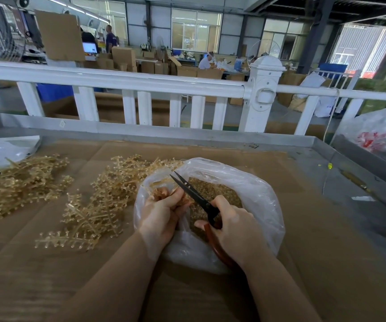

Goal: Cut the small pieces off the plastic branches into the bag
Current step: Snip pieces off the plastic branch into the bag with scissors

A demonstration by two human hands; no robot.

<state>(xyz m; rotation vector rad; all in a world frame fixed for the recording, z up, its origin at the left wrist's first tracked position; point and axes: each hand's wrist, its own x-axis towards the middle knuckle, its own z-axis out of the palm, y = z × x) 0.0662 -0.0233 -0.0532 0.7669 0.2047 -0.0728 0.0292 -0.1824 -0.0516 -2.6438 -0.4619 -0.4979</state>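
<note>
On the cardboard-covered table [315, 228], loose golden plastic branches [99, 201] lie left of the clear plastic bag [252, 182], which holds cut pieces [220, 191]. Over the bag's mouth, the left hand [161, 212] grips a branch; beside it, the right hand [231, 226] grips red-handled scissors [196, 198], blades parted.

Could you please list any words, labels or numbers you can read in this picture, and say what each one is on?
No text is legible.
Red print on the white bag at right: too crumpled and blurred to read.
Lit monitor at the back: too small to read.
Sticker on the tray rim: too small to read.
</note>
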